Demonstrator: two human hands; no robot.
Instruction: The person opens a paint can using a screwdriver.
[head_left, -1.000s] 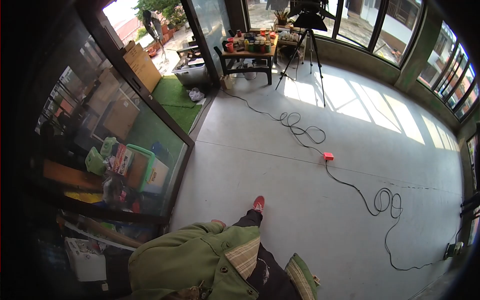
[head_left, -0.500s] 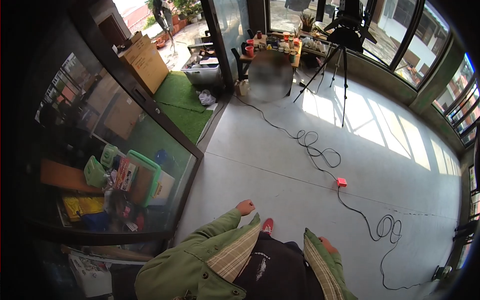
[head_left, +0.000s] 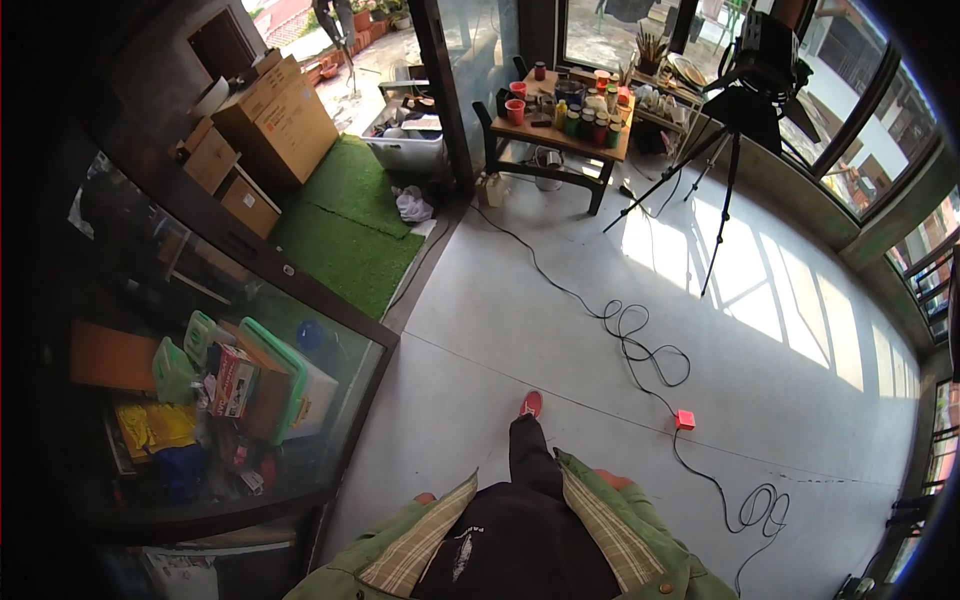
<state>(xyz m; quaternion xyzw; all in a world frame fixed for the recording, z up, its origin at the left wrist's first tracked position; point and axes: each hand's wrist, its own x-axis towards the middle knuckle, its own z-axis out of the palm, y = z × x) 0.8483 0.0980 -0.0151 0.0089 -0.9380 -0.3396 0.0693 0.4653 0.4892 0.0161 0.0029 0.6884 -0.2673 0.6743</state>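
only slivers of the left hand (head_left: 425, 497) and right hand (head_left: 612, 481) are shown at the cuffs; their grip cannot be told. the red box (head_left: 684, 419) lies ahead-right on the floor, nearer the right hand, its cable (head_left: 640, 348) stretched away towards the table (head_left: 560, 135).

You are wearing an olive-green jacket (head_left: 640, 560), which is filling the six o'clock edge of the view. Its tan plaid lining (head_left: 420, 545) is showing along both open front edges, and a brass-coloured snap (head_left: 663, 588) is sitting at five o'clock. Under it you are wearing a black shirt (head_left: 520, 540) carrying a small white print. Toward twelve o'clock from there, a black trouser leg (head_left: 527, 450) is showing, ending in a red shoe (head_left: 531, 404). Only slivers of your left hand (head_left: 425, 497) and right hand (head_left: 612, 480) are showing past the cuffs.
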